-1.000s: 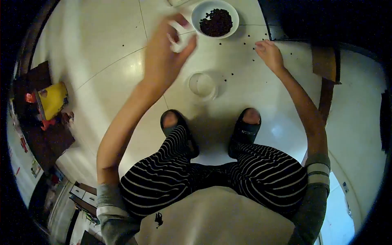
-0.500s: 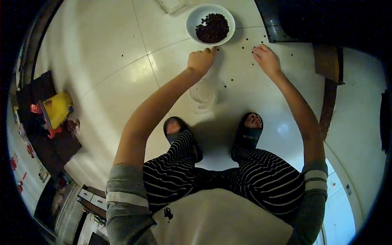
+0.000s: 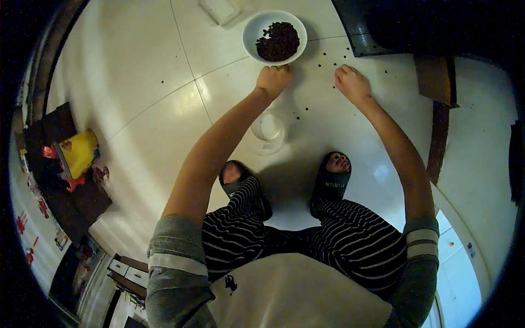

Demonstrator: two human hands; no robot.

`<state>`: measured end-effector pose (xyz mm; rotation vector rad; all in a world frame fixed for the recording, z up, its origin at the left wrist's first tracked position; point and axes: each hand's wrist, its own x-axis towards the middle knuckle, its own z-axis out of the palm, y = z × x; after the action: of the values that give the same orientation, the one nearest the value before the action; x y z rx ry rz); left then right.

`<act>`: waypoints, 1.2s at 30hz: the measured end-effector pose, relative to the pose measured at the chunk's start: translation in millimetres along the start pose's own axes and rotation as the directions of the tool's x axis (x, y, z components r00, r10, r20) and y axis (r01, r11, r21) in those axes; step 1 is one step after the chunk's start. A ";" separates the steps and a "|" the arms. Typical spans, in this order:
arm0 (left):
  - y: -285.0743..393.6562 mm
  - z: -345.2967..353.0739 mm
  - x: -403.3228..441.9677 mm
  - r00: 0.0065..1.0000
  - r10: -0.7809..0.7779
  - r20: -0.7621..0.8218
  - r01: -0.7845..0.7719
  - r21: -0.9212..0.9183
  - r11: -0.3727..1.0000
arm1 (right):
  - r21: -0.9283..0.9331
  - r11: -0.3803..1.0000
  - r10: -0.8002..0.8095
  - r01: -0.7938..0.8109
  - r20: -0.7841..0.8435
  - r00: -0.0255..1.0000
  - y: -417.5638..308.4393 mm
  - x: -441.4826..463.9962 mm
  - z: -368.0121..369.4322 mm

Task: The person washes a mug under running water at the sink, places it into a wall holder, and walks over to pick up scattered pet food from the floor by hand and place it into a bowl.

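A white bowl [image 3: 247, 46] with a heap of small dark beans [image 3: 279, 41] stands on the tiled floor. Just below its near rim is my left hand [image 3: 275, 80], its fingers curled together; what they hold, if anything, is hidden. My right hand [image 3: 353, 86] is to the right, close to the floor among scattered beans, with its fingers bent inward and their tips out of sight. A loose bean [image 3: 307, 109] lies between my arms, with several others around the right hand. Between my left forearm and my feet sits a round clear plastic container [image 3: 268, 130].
A clear rectangular tray [image 3: 220, 12] lies beyond the bowl. At the upper right is a dark glossy panel [image 3: 361, 44], beside a brown wooden piece [image 3: 436, 81]. A yellow object [image 3: 82, 153] stands at the far left. My slippered feet [image 3: 334, 177] are close to the container.
My left hand has curled its extended finger in at the bowl's near side, where a bean is now out of sight. The right hand's fingers have closed further, and it is slightly lower.
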<state>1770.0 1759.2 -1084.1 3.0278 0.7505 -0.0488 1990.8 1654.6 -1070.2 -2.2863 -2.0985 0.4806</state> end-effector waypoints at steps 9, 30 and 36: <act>-7.2 0.0 -6.3 0.999 0.008 0.042 -0.010 0.034 0.999 | -0.027 0.998 -0.053 0.052 -0.055 0.997 1.6 -8.7 10.8; -21.8 -3.2 -35.1 0.995 0.007 0.099 -0.009 0.025 1.000 | 0.550 0.795 -0.039 0.254 -0.372 0.928 -94.2 63.4 -80.2; -22.5 -7.1 -41.6 0.984 0.001 0.180 -0.002 0.002 1.000 | 0.501 0.848 -0.043 0.171 -0.257 0.965 -69.3 41.9 -51.7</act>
<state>1722.9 1759.8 -1075.8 2.9734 0.7327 -0.3185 1937.4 1713.3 -1016.0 -1.8053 -1.7044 0.6409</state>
